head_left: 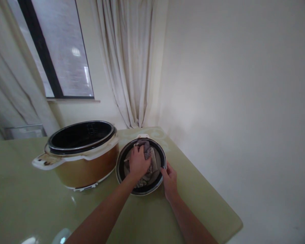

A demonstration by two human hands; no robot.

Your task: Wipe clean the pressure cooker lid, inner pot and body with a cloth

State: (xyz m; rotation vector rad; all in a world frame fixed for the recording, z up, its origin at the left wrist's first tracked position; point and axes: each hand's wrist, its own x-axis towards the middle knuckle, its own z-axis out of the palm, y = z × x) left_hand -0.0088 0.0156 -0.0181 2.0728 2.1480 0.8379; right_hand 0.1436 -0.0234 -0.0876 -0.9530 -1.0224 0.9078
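Observation:
A patterned grey-brown cloth lies bunched inside the round rice cooker lid. My left hand presses down on this cloth with its fingers curled into it, and part of the cloth is hidden under the palm. The lid has a dark ring, a pale middle and a white tab at its far edge. On its right side, my right hand grips the rim, thumb on top and fingers around the outside. Just left of the lid stands the rice cooker body, uncovered, with a dark inner pot in it.
Both hands work over a greenish table, whose right edge runs beside a plain wall. Behind the table hang pale curtains next to a dark-framed window. The cooker's white handle juts out to the left.

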